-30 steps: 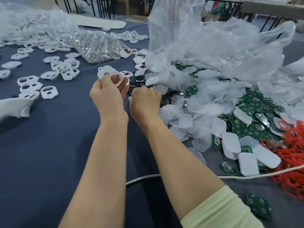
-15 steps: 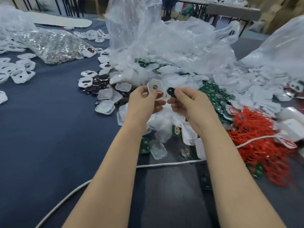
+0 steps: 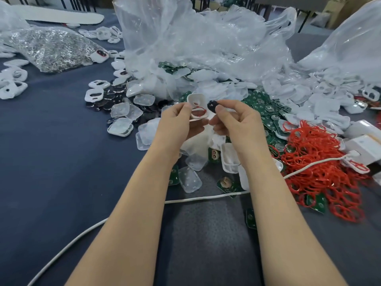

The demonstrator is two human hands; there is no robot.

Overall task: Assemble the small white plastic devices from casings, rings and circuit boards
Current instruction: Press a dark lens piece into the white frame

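1. Two hands meet above the dark blue cloth surface [image 3: 51, 162]: your left hand [image 3: 177, 120] grips a small white square plastic casing [image 3: 195, 100], with a red ring [image 3: 199, 110] already seated inside.
2. Your right hand [image 3: 237, 122], a second ago down among the loose parts, now pinches a small black oval piece [image 3: 212, 105] in its fingers [image 3: 223, 105], just beside the casing.
3. The pick looks finished. Pressing that piece into the casing is likely next, with the green circuit boards [image 3: 266, 106] still waiting.

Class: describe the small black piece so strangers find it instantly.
Find the huge crumpled clear plastic bag. Before it, the right hand pinches a small black oval piece beside a white plastic casing. Unlike the loose dark discs, it is held aloft.
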